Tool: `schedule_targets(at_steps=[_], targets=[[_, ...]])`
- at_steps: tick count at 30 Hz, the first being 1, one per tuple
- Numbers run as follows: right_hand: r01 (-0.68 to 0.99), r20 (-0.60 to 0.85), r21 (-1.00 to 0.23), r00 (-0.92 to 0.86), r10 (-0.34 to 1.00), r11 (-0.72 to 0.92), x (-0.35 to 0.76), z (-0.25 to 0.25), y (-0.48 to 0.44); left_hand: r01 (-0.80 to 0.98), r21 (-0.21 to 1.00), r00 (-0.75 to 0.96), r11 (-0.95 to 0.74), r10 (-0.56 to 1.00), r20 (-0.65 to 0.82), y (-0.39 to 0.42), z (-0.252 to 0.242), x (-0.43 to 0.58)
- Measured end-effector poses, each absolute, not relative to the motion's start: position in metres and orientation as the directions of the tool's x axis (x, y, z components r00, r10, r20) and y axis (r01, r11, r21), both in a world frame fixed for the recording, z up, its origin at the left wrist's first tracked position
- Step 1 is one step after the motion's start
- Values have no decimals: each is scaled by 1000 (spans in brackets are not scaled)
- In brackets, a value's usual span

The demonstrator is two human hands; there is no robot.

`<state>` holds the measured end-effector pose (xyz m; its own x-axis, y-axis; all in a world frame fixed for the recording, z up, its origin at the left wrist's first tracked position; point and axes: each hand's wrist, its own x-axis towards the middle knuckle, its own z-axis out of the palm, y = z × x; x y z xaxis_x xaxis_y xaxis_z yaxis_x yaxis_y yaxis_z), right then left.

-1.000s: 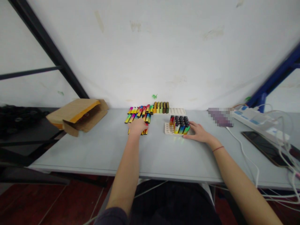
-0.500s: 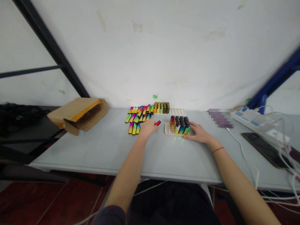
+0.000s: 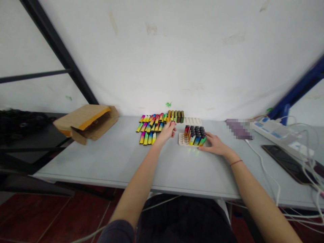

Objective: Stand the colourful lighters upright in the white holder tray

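Observation:
My left hand [image 3: 168,131] is closed on a red lighter, mostly hidden by the fingers, just left of the cream tray [image 3: 181,139]. Black-topped lighters [image 3: 196,135] in shiny gradient colours stand upright in the tray's right part, with a red lighter [image 3: 186,130] at the back left of them. Open holes show on the tray's left side. My right hand [image 3: 214,143] grips the tray's right end, thumb at the front and fingers behind. Left of my left hand, several gradient-coloured lighters [image 3: 145,138] lie flat in rough rows.
Behind, a block of upright lighters [image 3: 175,116] stands beside another cream tray [image 3: 193,120] by the wall. An open cardboard box [image 3: 86,121] lies at left. On the right are a pixelated purple object [image 3: 239,129], a phone [image 3: 285,162], a power strip [image 3: 280,133] and white cables.
My left hand has moved right and slightly away from me, toward the tray, with the red lighter now mostly covered. My right hand stays at the tray.

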<state>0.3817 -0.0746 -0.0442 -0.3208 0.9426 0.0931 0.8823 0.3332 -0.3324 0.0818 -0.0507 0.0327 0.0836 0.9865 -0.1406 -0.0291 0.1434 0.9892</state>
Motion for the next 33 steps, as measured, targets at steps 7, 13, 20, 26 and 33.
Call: schedule_targets(at_steps=[7, 13, 20, 26, 33], targets=[[872, 115, -345, -328, 938, 347, 383, -46, -75, -294, 927, 104, 233, 972, -212, -53, 31, 89], [874, 131, -341, -322, 938, 347, 384, -48, -74, -365, 907, -24, 211, 971, -236, -52, 26, 91], [877, 115, -340, -319, 941, 339, 384, -49, -73, -393, 904, -93, 171, 970, -224, -51, 23, 96], [886, 101, -330, -311, 945, 327, 382, -46, -75, -414, 891, -50, 185, 973, -225, -54, 16, 98], [882, 109, -332, -316, 942, 334, 382, -45, -74, -443, 868, -52, 225, 960, -275, -49, 14, 97]])
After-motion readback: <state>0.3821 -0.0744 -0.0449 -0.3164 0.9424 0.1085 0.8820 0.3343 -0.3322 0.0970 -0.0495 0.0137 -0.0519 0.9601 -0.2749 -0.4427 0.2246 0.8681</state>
